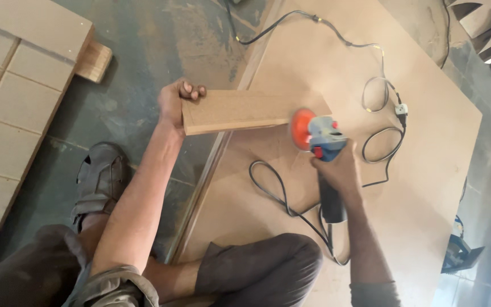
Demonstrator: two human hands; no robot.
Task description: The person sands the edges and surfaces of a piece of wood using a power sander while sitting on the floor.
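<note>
My left hand (176,102) grips the left end of a small rectangular fibreboard piece (240,111), holding it on edge above the floor and a large board. My right hand (336,170) is closed around the body of a blue angle grinder (326,142). Its orange sanding disc (300,129) spins, blurred, against the right end of the held piece. The grinder's black handle (332,204) runs back under my wrist.
A large fibreboard sheet (427,148) lies on the floor under the work, with a black power cable (382,96) looped over it. Grooved panels (12,113) lie at left on a wood block (95,61). My sandalled foot (100,176) and knees are near. A blue tool (458,253) sits at right.
</note>
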